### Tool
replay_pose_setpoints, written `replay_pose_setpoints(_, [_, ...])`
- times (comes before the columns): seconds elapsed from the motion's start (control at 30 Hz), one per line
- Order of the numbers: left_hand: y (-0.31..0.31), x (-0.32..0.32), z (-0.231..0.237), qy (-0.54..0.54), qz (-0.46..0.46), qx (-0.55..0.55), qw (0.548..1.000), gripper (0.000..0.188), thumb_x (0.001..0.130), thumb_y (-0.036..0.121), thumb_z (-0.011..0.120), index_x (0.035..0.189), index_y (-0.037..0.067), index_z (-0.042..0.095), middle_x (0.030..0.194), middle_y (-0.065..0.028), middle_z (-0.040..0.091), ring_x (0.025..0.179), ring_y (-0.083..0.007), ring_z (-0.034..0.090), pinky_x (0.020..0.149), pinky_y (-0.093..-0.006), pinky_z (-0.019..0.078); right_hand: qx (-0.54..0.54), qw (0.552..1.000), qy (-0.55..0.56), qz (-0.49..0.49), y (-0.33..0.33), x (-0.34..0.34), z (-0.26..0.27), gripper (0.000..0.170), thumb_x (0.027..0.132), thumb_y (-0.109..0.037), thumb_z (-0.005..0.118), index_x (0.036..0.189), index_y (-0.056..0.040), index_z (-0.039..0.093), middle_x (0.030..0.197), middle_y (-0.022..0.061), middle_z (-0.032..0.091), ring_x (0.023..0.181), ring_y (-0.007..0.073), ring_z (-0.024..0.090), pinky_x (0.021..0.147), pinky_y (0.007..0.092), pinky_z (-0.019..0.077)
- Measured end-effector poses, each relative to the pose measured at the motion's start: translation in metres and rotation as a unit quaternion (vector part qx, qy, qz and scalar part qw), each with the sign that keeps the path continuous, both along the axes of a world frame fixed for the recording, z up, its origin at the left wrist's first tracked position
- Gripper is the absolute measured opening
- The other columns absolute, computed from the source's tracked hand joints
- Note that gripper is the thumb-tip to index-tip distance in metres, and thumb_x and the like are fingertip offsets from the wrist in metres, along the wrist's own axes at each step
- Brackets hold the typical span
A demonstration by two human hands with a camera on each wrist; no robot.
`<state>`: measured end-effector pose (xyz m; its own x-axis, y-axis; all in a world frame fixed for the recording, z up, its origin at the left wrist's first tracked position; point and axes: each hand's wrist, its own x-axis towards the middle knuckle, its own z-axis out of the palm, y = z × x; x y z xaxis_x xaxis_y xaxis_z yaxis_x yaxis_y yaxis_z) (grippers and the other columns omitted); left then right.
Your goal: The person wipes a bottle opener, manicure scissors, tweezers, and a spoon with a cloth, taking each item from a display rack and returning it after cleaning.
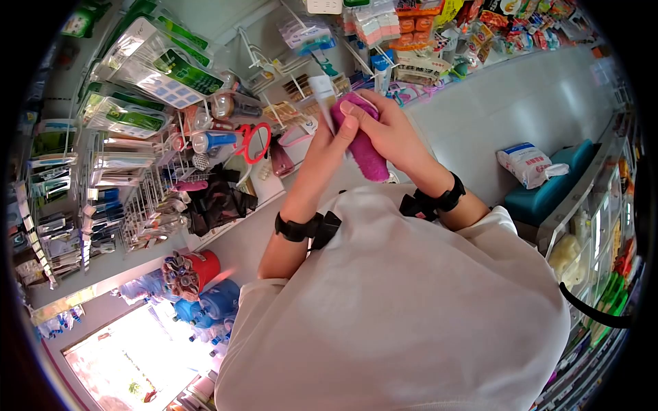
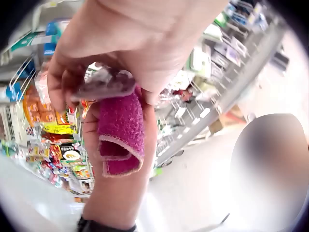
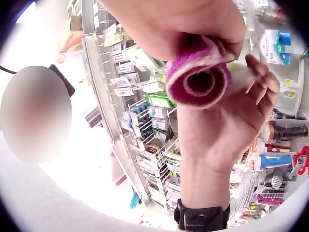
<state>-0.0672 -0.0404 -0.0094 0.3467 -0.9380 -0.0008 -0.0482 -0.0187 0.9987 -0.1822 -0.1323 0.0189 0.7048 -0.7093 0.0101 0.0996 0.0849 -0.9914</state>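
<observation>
A magenta fuzzy cloth [image 1: 368, 155], rolled into a tube with a pale edge, is gripped by my right hand [image 1: 397, 133], thumb lying along its upper part. In the right wrist view the spiral end of the cloth [image 3: 200, 87] faces the camera. My left hand [image 1: 327, 147] pinches a clear plastic item with a white part [image 1: 321, 89], right beside the roll. The left wrist view shows this clear item [image 2: 107, 86] between thumb and fingers, against the top of the cloth [image 2: 121, 121]. What the clear item is, I cannot tell.
Hanging packets and red scissors [image 1: 257, 143] fill the racks at left. Snack packets [image 1: 415, 31] line the far shelf. A white bag [image 1: 531, 164] rests on a teal object [image 1: 548, 192] at right. A red bucket [image 1: 204, 267] and blue bottles [image 1: 219, 299] stand lower left.
</observation>
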Motion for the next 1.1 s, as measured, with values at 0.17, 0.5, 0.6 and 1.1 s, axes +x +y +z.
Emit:
replay_pose_setpoints(0.17, [0.003,0.01,0.009,0.355,0.019,0.011,0.935,0.091,0.084,0.075,0.041,0.146,0.01,0.03,0.122,-0.0118,0.055,0.108,-0.0244,0.059,0.085,-0.0411,0.0511,0.043,0.997,-0.058,-0.004,-0.007,-0.015,0.011,0.028,0.093,-0.023,0.062,0.109,-0.0001,0.062,0.09,0.0024,0.065,0.078,0.0078,0.058,0.068,0.0238,0.0479])
replay_pose_setpoints(0.5, [0.01,0.014,0.019,0.473,-0.15,-0.055,0.866,0.097,0.085,0.078,0.032,0.148,0.005,0.027,0.09,-0.0157,0.058,0.069,-0.0257,0.055,0.056,-0.0376,0.0443,0.058,0.993,-0.077,-0.074,-0.019,-0.039,0.016,0.023,0.092,-0.021,0.063,0.104,-0.0017,0.065,0.085,0.0003,0.065,0.073,0.0057,0.058,0.064,0.021,0.0461])
replay_pose_setpoints(0.6, [0.009,0.011,0.022,0.442,-0.146,-0.063,0.883,0.084,0.091,0.072,0.025,0.144,0.007,0.035,0.092,-0.0162,0.06,0.072,-0.0291,0.059,0.058,-0.0382,0.0473,0.019,0.997,-0.052,-0.05,-0.016,-0.037,0.011,0.023,0.091,-0.022,0.063,0.102,-0.0016,0.065,0.083,0.0,0.064,0.071,0.0052,0.056,0.062,0.021,0.0448])
replay_pose_setpoints(1.1, [0.012,0.003,0.029,0.433,-0.123,-0.043,0.892,0.074,0.096,0.066,0.019,0.136,0.007,0.041,0.092,-0.0187,0.062,0.071,-0.0311,0.062,0.057,-0.0414,0.0496,0.094,0.992,-0.083,0.018,-0.01,-0.034,0.02,0.026,0.094,-0.022,0.059,0.103,0.0022,0.061,0.084,0.0076,0.066,0.071,0.0112,0.061,0.063,0.024,0.0478])
